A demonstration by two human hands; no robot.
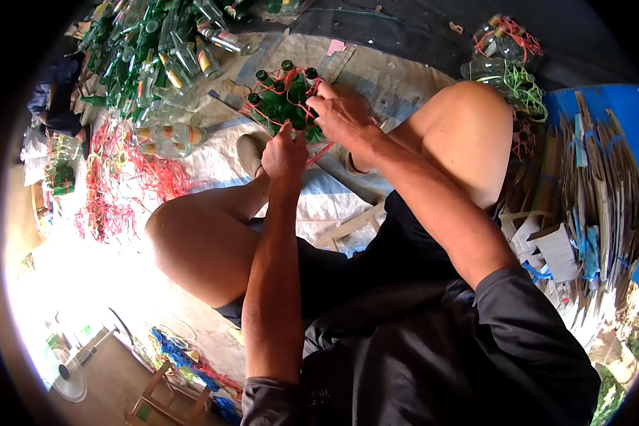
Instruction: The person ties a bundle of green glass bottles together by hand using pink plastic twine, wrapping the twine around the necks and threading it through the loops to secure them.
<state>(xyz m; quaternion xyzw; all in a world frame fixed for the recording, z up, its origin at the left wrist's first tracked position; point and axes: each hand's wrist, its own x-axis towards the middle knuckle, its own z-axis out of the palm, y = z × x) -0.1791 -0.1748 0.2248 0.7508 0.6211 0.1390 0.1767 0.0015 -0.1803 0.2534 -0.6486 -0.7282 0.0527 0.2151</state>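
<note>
A cluster of upright green glass bottles (282, 106) stands between my feet, with red plastic string (322, 153) wound around the necks and sides. My left hand (285, 152) is closed at the near side of the bottles, its fingertips pinching the red string. My right hand (339, 116) is bent over the right side of the cluster. Its fingers are closed on the red string beside the rightmost bottle neck. Part of the bottles' right side is hidden behind this hand.
A large heap of loose bottles (145, 60) lies at upper left, above a tangle of red string (131, 177). Tied bottles (504, 42) and green string (524, 91) are at upper right. Stacked flattened cardboard (603, 184) stands right. A fan (69, 380) is at lower left.
</note>
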